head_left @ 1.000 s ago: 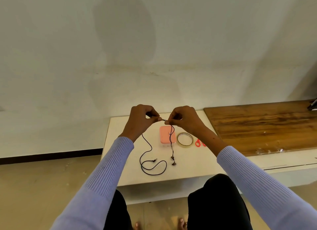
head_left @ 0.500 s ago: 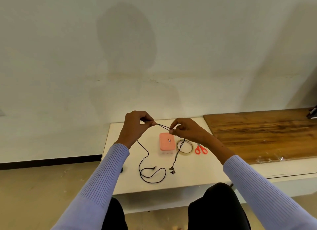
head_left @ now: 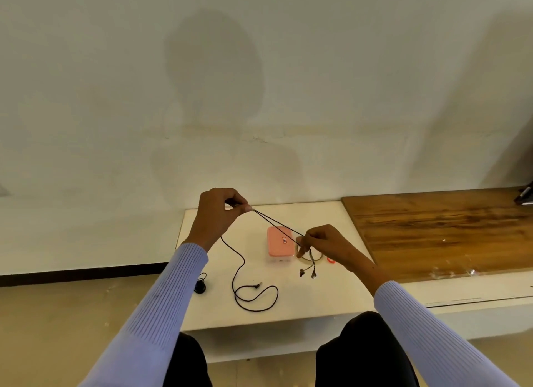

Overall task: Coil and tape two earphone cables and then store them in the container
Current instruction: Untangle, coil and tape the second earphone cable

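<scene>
A black earphone cable [head_left: 241,267] is stretched taut between my two hands above the white table [head_left: 317,303]. My left hand [head_left: 216,216] pinches it up high at the left. My right hand [head_left: 323,241] pinches the doubled strands lower at the right, and the two earbuds [head_left: 307,273] dangle below it. The cable's plug end lies looped on the table [head_left: 255,296]. A second black earphone [head_left: 200,286] lies coiled at the table's left edge, partly behind my left sleeve. The pink container [head_left: 279,244] sits shut mid-table.
A roll of clear tape [head_left: 313,258] lies right of the container, partly under my right hand. Red scissor handles [head_left: 331,260] peek out beside my right wrist. A wooden board [head_left: 447,228] covers the surface to the right. A wall stands behind.
My hands have moved apart: the left stayed high, the right dropped down and to the right, drawing the doubled cable out longer. The earbuds were lifted off the table.
</scene>
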